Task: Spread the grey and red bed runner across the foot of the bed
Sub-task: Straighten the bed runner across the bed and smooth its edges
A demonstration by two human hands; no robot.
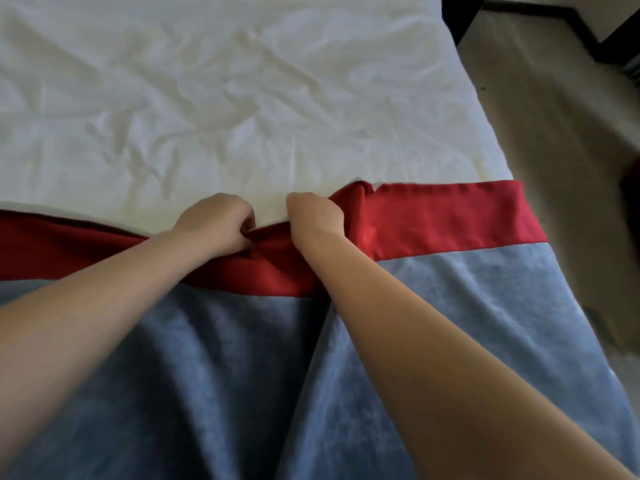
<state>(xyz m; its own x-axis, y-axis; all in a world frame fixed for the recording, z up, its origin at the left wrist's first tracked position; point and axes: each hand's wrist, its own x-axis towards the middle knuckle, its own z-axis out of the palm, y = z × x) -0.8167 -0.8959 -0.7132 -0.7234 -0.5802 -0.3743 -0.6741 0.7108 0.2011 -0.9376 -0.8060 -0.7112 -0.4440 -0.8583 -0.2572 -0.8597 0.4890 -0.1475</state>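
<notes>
The bed runner (450,216) lies across the near end of the bed, a red band along its far edge and grey fabric (225,375) below it toward me. My left hand (216,221) and my right hand (313,216) are close together at the middle, both closed on the red band's far edge. The red band is bunched and creased between and around the hands. To the right the band lies flat and reaches the bed's right edge. The grey part has long folds running toward me.
A wrinkled white sheet (207,98) covers the bed beyond the runner. Beige floor (554,168) lies along the bed's right side. Dark furniture (464,12) stands at the top right, with a dark skirting line along the wall.
</notes>
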